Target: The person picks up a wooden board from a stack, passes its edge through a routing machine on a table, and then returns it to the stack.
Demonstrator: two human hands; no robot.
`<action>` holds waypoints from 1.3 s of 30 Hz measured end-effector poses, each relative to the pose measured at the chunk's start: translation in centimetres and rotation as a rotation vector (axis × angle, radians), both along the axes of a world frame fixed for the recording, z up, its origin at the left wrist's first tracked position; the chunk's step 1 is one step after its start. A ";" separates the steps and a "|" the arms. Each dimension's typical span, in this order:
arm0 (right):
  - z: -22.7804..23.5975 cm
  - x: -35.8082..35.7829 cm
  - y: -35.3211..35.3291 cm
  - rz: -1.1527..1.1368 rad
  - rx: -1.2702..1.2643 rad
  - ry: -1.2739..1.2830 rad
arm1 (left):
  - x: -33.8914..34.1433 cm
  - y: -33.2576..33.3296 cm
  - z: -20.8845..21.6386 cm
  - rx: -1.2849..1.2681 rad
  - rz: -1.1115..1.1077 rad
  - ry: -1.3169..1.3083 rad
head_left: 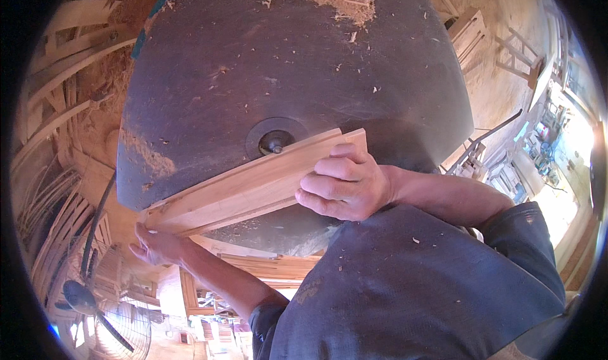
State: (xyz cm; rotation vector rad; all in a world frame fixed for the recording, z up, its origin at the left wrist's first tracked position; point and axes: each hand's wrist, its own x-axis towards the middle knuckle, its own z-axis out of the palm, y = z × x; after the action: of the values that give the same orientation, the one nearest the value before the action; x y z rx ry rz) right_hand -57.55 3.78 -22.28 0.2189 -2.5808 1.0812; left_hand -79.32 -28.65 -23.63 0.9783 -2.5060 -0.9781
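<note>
Right hand (345, 184) is wrapped over one end of the wooden piece (247, 189), left hand (156, 246) touches the other (can't tell if it's gripping or just bracing). Piece slants across the tabletop (297, 69), left end by its near left corner, long edge beside the spindle (275, 146). If that's spinning, a slip could cause kickback or pull fingers in.
</note>
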 end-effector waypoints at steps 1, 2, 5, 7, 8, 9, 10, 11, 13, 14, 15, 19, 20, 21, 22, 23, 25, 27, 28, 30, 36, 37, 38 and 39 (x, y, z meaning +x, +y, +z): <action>-0.1 -0.3 -0.2 0.014 0.004 0.004 | 0.0 -0.1 0.1 -0.011 0.023 -0.022; -0.1 -0.6 -0.3 0.028 0.006 0.008 | 0.1 -0.6 0.0 -0.007 0.034 -0.003; -0.4 -1.1 -0.9 0.055 0.003 0.013 | 0.0 -3.1 -0.7 0.026 0.056 0.054; -0.5 -1.6 -1.4 0.053 -0.009 0.021 | 0.0 -4.5 -1.3 0.075 0.054 0.093; -0.4 -2.0 -1.6 0.047 -0.020 0.028 | 0.1 -4.5 -1.3 0.075 0.047 0.093; -0.4 -2.4 -1.8 0.040 -0.031 0.035 | 0.4 -4.2 -1.1 0.073 0.039 0.093; -0.5 -2.6 -2.1 0.051 -0.035 0.036 | 0.5 -4.0 -0.9 0.072 0.031 0.093; -0.7 -2.8 -2.3 0.059 -0.038 0.036 | 0.6 -3.8 -0.8 0.073 0.056 0.087; -0.9 -3.0 -2.7 0.080 -0.047 0.033 | 0.8 -3.5 -0.6 0.076 0.106 0.073; -1.0 -3.1 -2.8 0.095 -0.055 0.029 | 1.0 -3.3 -0.4 0.078 0.123 0.069; -1.1 -3.2 -3.0 0.110 -0.062 0.025 | 1.2 -3.2 -0.3 0.080 0.139 0.066; -1.7 -2.5 -3.4 0.212 0.021 -0.017 | 1.6 -5.0 -0.5 0.121 0.177 0.094; -1.7 -3.1 -3.4 0.213 0.034 0.007 | 1.6 -5.6 -0.7 0.138 0.181 0.094; -1.8 -3.6 -3.5 0.214 0.048 0.030 | 1.6 -6.4 -0.8 0.154 0.185 0.094; -1.8 -4.1 -3.6 0.209 -0.001 0.041 | 1.8 -7.1 -0.9 0.171 0.188 0.094; -1.8 -4.5 -3.7 0.204 -0.049 0.053 | 2.1 -7.7 -1.0 0.172 0.195 0.113; -1.7 -5.0 -4.1 0.216 -0.106 0.059 | 3.1 -9.0 -1.3 0.173 0.209 0.151; -1.1 -5.2 -4.6 0.256 -0.122 0.051 | 4.5 -9.7 -0.9 0.198 0.232 0.163; -1.0 -5.2 -5.0 0.294 -0.118 0.051 | 5.1 -10.2 -0.6 0.210 0.244 0.169; -0.5 -4.8 -5.9 0.369 -0.109 0.054 | 6.3 -9.5 1.0 0.191 0.285 0.111; 3.7 -1.3 -5.6 0.432 -0.256 -0.065 | 8.5 -14.2 6.7 0.183 0.201 0.306; 4.5 -0.4 -5.2 0.333 -0.244 -0.050 | 7.9 -16.8 7.5 0.199 0.143 0.424; 5.2 0.7 -4.6 0.234 -0.220 -0.033 | 7.4 -15.3 9.6 0.175 0.035 0.530; 6.2 1.6 -3.9 0.138 -0.199 -0.010 | 7.0 -13.8 11.8 0.157 -0.081 0.638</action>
State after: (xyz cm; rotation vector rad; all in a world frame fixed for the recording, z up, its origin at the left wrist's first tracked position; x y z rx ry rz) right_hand -55.95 -0.13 -16.13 0.3471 -2.4756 1.3815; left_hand -72.33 -42.43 -11.88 0.4895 -1.9656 -1.2826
